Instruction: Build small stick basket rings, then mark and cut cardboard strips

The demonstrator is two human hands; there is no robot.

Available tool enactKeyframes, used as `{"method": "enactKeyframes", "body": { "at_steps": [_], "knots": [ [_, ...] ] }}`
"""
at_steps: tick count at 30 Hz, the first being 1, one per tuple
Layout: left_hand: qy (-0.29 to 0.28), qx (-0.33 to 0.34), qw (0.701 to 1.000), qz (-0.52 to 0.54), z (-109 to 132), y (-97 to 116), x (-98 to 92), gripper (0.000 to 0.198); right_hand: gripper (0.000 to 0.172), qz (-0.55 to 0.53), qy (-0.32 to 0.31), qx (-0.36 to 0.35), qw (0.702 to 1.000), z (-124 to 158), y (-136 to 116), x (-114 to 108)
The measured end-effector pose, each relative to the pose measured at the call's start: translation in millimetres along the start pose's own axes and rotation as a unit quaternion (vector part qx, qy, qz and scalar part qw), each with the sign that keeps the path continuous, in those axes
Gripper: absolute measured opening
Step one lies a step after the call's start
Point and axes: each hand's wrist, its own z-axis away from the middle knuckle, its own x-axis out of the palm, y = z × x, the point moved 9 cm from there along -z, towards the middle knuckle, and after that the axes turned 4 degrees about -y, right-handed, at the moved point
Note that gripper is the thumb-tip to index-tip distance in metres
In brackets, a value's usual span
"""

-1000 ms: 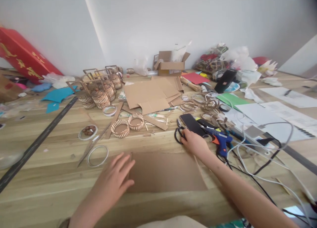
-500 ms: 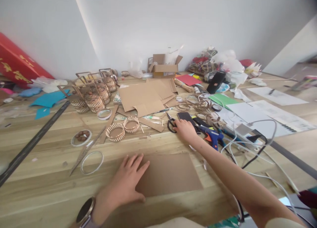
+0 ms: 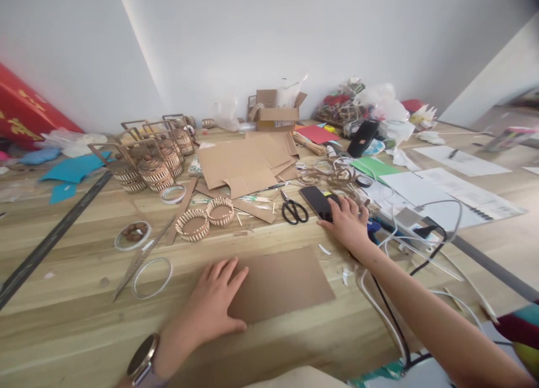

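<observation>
Touching seemingly not yet worked cardboard sheet (image 3: 284, 281), lower centre, with spread left hand (image 3: 217, 301); near smartphone (image 3: 315, 201), right of centre, with right hand (image 3: 349, 224) of unclear grip.

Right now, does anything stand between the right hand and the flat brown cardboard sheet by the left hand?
A thin white strip lies between the right hand and the cardboard sheet; nothing upright visibly blocks the way.

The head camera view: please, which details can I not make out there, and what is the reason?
All in the head view:
Blue plastic tool: full shape, mostly hidden by the right hand.
Brown rectangular cardboard sheet: left end, largely covered by the left hand.
Red boxy object with gold characters: left end, cut off by the picture edge.
White spiral-bound pages: print, too small and blurred.
</observation>
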Motion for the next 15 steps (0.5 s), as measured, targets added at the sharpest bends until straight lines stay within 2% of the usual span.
{"method": "enactKeyframes", "body": {
  "at_steps": [3, 6, 8, 10, 13, 15],
  "knots": [
    [-0.012, -0.014, 1.0, -0.005, -2, -2, -0.4, 0.097, 0.059, 0.002, 0.012, 0.008, 1.0, -2, 10, -9],
    [-0.015, -0.037, 0.999, -0.01, -2, -7, -0.2, 0.096, 0.055, -0.006, 0.017, 0.074, 0.997, 8, 40, -23],
    [-0.01, -0.043, 0.999, -0.007, -1, -10, 0.4, 0.094, 0.052, -0.006, -0.013, 0.136, 0.991, 21, 65, -26],
    [-0.01, -0.042, 0.999, -0.004, -1, -11, 1.7, 0.094, 0.053, -0.017, -0.072, 0.186, 0.98, 35, 84, -20],
    [-0.018, -0.041, 0.999, -0.008, -2, -11, 2.8, 0.094, 0.054, -0.066, -0.143, 0.218, 0.963, 49, 93, -5],
    [-0.024, -0.042, 0.999, -0.014, -3, -10, 2.3, 0.094, 0.046, -0.089, -0.152, 0.219, 0.96, 50, 91, 1]
  ]
}}
